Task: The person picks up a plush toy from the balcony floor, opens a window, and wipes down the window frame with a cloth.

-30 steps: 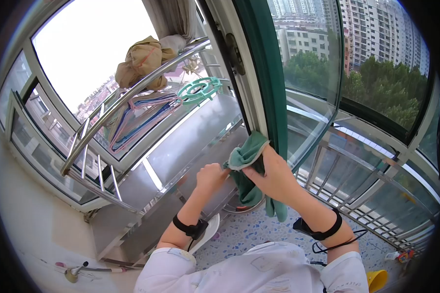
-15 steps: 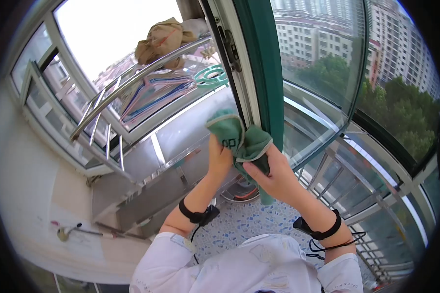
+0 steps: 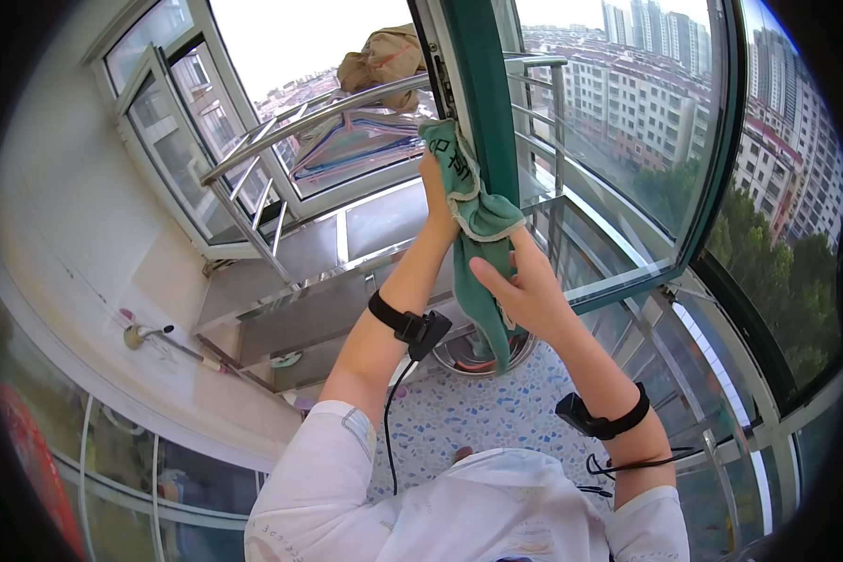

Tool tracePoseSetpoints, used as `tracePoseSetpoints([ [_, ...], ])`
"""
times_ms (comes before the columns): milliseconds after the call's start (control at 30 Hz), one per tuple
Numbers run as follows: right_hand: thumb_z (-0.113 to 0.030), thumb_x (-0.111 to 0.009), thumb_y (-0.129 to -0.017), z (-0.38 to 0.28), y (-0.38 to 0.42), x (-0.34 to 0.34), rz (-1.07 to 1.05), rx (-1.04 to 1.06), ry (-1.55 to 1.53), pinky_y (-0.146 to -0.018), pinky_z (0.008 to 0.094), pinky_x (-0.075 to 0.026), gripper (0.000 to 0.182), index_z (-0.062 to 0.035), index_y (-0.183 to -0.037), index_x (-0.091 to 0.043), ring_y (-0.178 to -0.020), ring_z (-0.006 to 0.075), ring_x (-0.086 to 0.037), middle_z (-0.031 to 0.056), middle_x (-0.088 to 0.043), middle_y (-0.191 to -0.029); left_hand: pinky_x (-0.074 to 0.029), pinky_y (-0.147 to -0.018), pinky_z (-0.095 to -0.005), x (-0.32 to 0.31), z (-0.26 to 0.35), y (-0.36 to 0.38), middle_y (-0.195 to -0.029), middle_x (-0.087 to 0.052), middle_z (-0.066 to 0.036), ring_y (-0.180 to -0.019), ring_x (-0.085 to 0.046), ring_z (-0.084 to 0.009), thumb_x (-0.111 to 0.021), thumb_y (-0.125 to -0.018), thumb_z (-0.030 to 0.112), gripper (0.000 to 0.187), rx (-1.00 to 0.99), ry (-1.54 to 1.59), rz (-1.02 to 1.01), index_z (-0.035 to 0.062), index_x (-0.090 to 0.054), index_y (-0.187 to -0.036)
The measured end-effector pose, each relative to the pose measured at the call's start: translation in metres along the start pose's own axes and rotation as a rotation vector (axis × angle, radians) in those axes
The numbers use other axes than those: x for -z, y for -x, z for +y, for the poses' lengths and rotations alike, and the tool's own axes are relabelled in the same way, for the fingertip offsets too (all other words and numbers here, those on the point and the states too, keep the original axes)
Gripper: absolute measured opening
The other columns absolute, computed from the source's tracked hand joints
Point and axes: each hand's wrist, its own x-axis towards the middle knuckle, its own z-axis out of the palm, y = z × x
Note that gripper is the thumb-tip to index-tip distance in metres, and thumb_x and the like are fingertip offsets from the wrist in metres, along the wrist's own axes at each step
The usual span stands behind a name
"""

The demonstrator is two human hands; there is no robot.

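A green cloth (image 3: 480, 265) with pale edging and dark printed characters hangs in a long twist in front of the green window frame (image 3: 478, 84). My left hand (image 3: 435, 195) grips its upper part against the frame's edge; most of those fingers are hidden behind the fabric. Lower down, my right hand (image 3: 526, 286) holds the cloth's right side, its fingers partly behind the folds and its thumb in front. The cloth's lower end dangles above a round metal basin (image 3: 525, 354) on the floor.
An opened glass pane (image 3: 618, 140) stands at the right. Left of the frame are a metal rail (image 3: 309, 122), several hangers (image 3: 356, 145), a brown cloth bundle (image 3: 384, 61) and a metal shelf (image 3: 300, 245). A black cable (image 3: 391, 431) trails from my left forearm strap.
My left hand has moved up along the frame with the cloth's top. The bunched cloth now hangs stretched out longer, my right hand staying lower. The camera view has shifted.
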Motion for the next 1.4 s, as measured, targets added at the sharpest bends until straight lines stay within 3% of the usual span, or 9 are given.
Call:
tracePoseSetpoints([
  [167, -0.012, -0.063, -0.091, -0.017, -0.005, 0.003, -0.085, -0.132, 0.025, -0.055, 0.0227, -0.048, 0.053, -0.0044, -0.138, -0.039, -0.083, 0.0084, -0.058, 0.0077, -0.06, -0.109, -0.047, -0.076, -0.0387, -0.007, 0.025, -0.004, -0.095, -0.057, -0.015, -0.085, -0.058, -0.0306, -0.054, -0.084, -0.002, 0.021, -0.275, -0.378, 0.216, -0.001, -0.051, -0.105],
  [233, -0.016, -0.066, -0.087, -0.015, -0.006, -0.001, -0.012, -0.02, 0.008, -0.087, 0.0377, -0.046, 0.05, -0.0011, -0.131, -0.046, -0.101, 0.0322, -0.058, 0.0189, -0.059, -0.113, -0.044, -0.085, -0.042, -0.007, 0.023, -0.012, -0.106, -0.051, -0.021, -0.096, -0.053, -0.0376, -0.054, -0.084, -0.002, 0.027, -0.29, -0.503, 0.334, -0.0027, -0.047, -0.11],
  [267, -0.016, -0.066, -0.087, -0.015, -0.007, -0.001, -0.019, -0.012, 0.013, -0.087, 0.0377, -0.046, 0.05, -0.0011, -0.131, -0.046, -0.101, 0.0322, -0.058, 0.0189, -0.059, -0.113, -0.041, -0.091, -0.0442, -0.004, 0.021, -0.017, -0.111, -0.048, -0.025, -0.102, -0.05, -0.0414, -0.053, -0.084, -0.002, 0.034, -0.257, -0.517, 0.297, -0.0048, -0.042, -0.116],
  [333, -0.013, -0.064, -0.091, -0.013, -0.008, 0.001, -0.047, -0.073, 0.048, -0.052, 0.0208, -0.044, 0.054, -0.0048, -0.139, -0.04, -0.077, 0.0071, -0.053, 0.0058, -0.06, -0.104, -0.041, -0.092, -0.0441, -0.004, 0.014, -0.017, -0.111, -0.048, -0.025, -0.103, -0.049, -0.0425, -0.053, -0.084, -0.002, 0.036, -0.273, -0.506, 0.301, -0.0051, -0.041, -0.118],
  [767, -0.01, -0.065, -0.09, -0.023, -0.025, -0.012, -0.024, 0.174, 0.21, -0.082, 0.0279, -0.047, 0.052, -0.0018, -0.136, -0.043, -0.091, 0.0124, -0.059, 0.0086, -0.063, -0.111, -0.048, -0.084, -0.0388, 0.01, 0.02, -0.045, -0.11, -0.057, -0.019, -0.098, -0.058, -0.0351, -0.057, -0.084, -0.001, 0.034, -0.309, -0.36, 0.196, -0.0005, -0.05, -0.118],
  [833, -0.01, -0.063, -0.09, -0.031, -0.027, -0.019, 0.037, 0.134, -0.007, -0.091, 0.0325, -0.044, 0.046, 0.0003, -0.131, -0.045, -0.098, 0.0235, -0.056, 0.0159, -0.057, -0.115, -0.05, -0.078, -0.0353, 0.021, 0.01, -0.065, -0.096, -0.061, -0.014, -0.086, -0.06, -0.0309, -0.056, -0.084, -0.003, 0.032, -0.009, 0.283, 0.042, 0.0012, -0.051, -0.115],
  [967, -0.009, -0.062, -0.091, -0.034, -0.034, -0.038, 0.126, 0.167, -0.247, -0.09, 0.0313, -0.044, 0.049, 0.002, -0.133, -0.041, -0.099, 0.0209, -0.056, 0.0151, -0.057, -0.117, -0.049, -0.07, -0.0359, 0.027, 0.064, -0.082, -0.085, -0.062, -0.013, -0.076, -0.061, -0.0297, -0.063, -0.08, 0.007, 0.022, -0.456, -0.228, 0.058, 0.0003, -0.053, -0.099],
  [1200, -0.005, -0.058, -0.092, -0.04, -0.04, -0.042, 0.094, 0.184, -0.243, -0.095, 0.0304, -0.041, 0.057, 0.0029, -0.141, -0.03, -0.11, 0.0181, -0.052, 0.0137, -0.05, -0.128, -0.048, -0.074, -0.0439, 0.032, 0.09, -0.104, -0.09, -0.062, -0.027, -0.088, -0.061, -0.046, -0.063, -0.08, 0.008, 0.027, -0.363, -0.373, -0.105, -0.002, -0.047, -0.1],
  [1400, -0.001, -0.057, -0.093, -0.038, -0.039, -0.043, 0.075, 0.097, -0.306, -0.098, 0.0295, -0.038, 0.063, 0.0019, -0.146, -0.023, -0.118, 0.0163, -0.05, 0.012, -0.046, -0.136, -0.047, -0.081, -0.0417, 0.037, 0.096, -0.111, -0.094, -0.061, -0.02, -0.087, -0.062, -0.036, -0.054, -0.086, 0.008, 0.024, -0.392, -0.56, -0.194, 0.0018, -0.046, -0.108],
])
